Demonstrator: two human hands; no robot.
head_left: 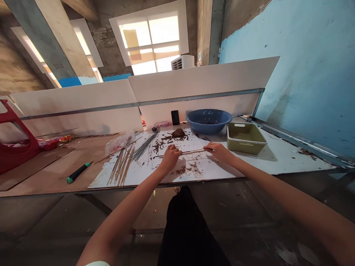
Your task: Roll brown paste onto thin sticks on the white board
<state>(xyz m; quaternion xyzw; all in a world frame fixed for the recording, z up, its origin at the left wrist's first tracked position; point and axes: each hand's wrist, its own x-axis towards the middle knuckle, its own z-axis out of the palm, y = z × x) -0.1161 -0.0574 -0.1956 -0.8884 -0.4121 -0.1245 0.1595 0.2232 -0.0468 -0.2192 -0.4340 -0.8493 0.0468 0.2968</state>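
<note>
Between my two hands a thin brown stick [192, 152] lies level, just above or on the white board. My left hand [170, 157] is closed around its left part, and a dark end pokes out further left. With thumb and fingers my right hand [217, 152] pinches the right end. Below the stick, brown crumbs [191, 169] are scattered on the board. Behind it sits a brown clump [178, 133] with small dark pieces around it. To the left lie several tan sticks [122, 166] and a bundle of thin grey wires [146, 146].
At the back right stand a blue basin [209, 127] and a green bin [245, 142] with a white rim. A phone [175, 118] leans against the back panel. Further left are a clear plastic bag [119, 143], a black-green handled tool [79, 172] and a red stool [20, 142].
</note>
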